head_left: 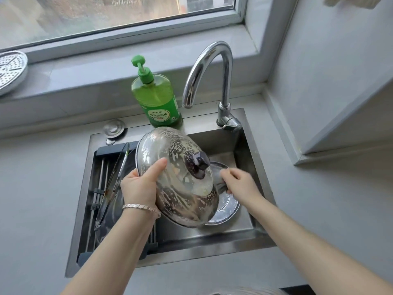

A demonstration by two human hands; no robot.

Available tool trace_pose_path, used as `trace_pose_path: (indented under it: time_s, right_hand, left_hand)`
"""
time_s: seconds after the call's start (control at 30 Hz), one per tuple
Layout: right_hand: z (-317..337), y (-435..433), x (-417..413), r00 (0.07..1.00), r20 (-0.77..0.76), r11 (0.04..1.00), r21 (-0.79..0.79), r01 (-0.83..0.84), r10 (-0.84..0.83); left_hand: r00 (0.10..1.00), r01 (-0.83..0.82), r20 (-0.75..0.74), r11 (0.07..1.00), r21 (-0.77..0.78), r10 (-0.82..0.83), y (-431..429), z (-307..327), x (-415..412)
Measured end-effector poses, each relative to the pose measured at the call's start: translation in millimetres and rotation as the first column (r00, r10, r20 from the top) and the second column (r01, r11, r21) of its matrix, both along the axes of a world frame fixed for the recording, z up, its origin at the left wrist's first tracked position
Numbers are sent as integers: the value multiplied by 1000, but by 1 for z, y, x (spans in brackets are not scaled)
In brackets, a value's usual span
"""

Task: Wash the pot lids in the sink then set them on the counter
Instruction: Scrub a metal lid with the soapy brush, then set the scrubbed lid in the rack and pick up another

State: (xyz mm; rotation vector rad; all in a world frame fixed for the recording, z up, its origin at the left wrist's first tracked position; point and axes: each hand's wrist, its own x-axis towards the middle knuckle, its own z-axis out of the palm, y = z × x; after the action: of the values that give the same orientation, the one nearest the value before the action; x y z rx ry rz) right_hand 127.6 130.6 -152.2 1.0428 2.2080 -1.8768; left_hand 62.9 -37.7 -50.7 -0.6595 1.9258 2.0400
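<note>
I see sink point(212, 238) sunk in grey desk point(42, 188); desk runs wide left, narrower right. Faucet point(212, 67), soap bottle point(157, 99) crowd back rim. Glass lid point(176, 150) tilted over basin, suds-streaked, dark knob point(198, 165) facing me. Left hand point(139, 186) grips its rim, thumb on top. Right hand point(240, 182) behind lid's edge, fingers curled, cannot tell round what. Steel pan point(228, 209) lies in basin; second lid point(116, 177) stands on edge in rack point(98, 188), left.

The lid point(170, 150) hangs tilted over the sink point(202, 236), rack point(101, 171) to its left, bottle point(157, 99) and tap point(226, 81) behind.
</note>
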Motion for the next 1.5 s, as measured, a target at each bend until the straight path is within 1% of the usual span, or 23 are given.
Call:
trace_pose_path:
  time_s: [0.07, 0.1, 0.13, 0.17, 0.23, 0.27, 0.3, 0.37, 0.47, 0.53, 0.6, 0.67, 0.7, 0.77, 0.8, 0.87, 0.97, 1.07, 1.17, 1.2, 1.23, 1.33, 1.5]
  right_hand:
    - [16, 4, -6, 982, -146, 991, 35, 128, -121]
    - [25, 4, -8, 975, -200, 989, 84, 118, -99]
    - [37, 1, -9, 980, -199, 984, 172, 51, -16]
    - [46, -3, -7, 984, -154, 960, 276, -41, 87]
    - [61, -13, -5, 969, 12, 844, 489, -221, 246]
    - [65, -14, -5, 959, 64, 801, 535, -268, 278]
    - [64, -12, -7, 956, 94, 797, 533, -284, 277]
    - [58, -2, -14, 965, 144, 863, 431, -262, 221]
    - [42, 12, -17, 956, 212, 967, 107, -231, 205]
    - [31, 13, -10, 934, 289, 975, -141, -174, 209]
    - [24, 12, -1, 929, 334, 952, -300, -57, 161]
    - [16, 12, 8, 926, 367, 917, -393, 68, 89]
    - [12, 13, 12, 918, 390, 912, -397, 103, 66]
    - [3, 19, 20, 899, 437, 927, -350, 135, 34]
    - [-2, 24, 22, 894, 448, 937, -317, 150, 8]
    - [-10, 35, 23, 899, 435, 957, -232, 172, -56]
    - [-16, 50, 21, 909, 406, 978, -137, 158, -90]
    - [-25, 60, 17, 908, 411, 982, -124, 142, -79]
    - [-34, 70, 13, 904, 423, 986, -112, 121, -63]
    - [-36, 72, 12, 904, 424, 988, -108, 114, -58]
    - [-38, 74, 10, 905, 423, 989, -100, 105, -53]
    - [-42, 78, 5, 914, 404, 996, -61, 64, -34]
    - [-42, 75, -4, 922, 387, 1000, -4, -1, 2]
  left_hand:
    - [1000, -19, 11, 999, -27, 20, 1, -4, -1]
    - [1000, 3, 10, 999, -32, -2, 2, -5, 0]
    - [1000, 31, 4, 999, -33, -31, 4, -6, 3]
    - [998, 59, -3, 998, -37, -59, 5, -6, 5]
    - [992, 121, -34, 989, -89, -125, 8, -6, 9]
    - [984, 160, -63, 978, -136, -169, 10, -6, 11]
    - [971, 196, -95, 961, -194, -217, 11, -6, 13]
    - [942, 251, -147, 922, -295, -303, 12, -5, 18]
    - [924, 292, -154, 904, -311, -351, 10, -5, 26]
    - [938, 269, -136, 917, -294, -319, 5, -11, 28]
    - [956, 240, -104, 934, -265, -275, 3, -18, 30]
    - [969, 215, -71, 952, -218, -235, 7, -26, 27]
    - [970, 215, -65, 952, -216, -234, 11, -31, 24]
    - [945, 280, -77, 909, -308, -317, 19, -45, 16]
    - [909, 344, -91, 855, -389, -407, 23, -54, 12]
    - [785, 480, -74, 679, -555, -615, 34, -75, 5]
    - [587, 606, 93, 360, -709, -805, 52, -107, -1]
    - [374, 665, 280, 46, -745, -884, 62, -142, -1]
    - [193, 598, 484, -289, -747, -853, 66, -179, 3]
    - [151, 572, 536, -369, -732, -830, 66, -191, 6]
    - [125, 566, 573, -416, -711, -810, 67, -201, 8]
    - [73, 623, 662, -484, -614, -746, 70, -222, 12]
    - [11, 690, 751, -539, -483, -660, 74, -231, 9]
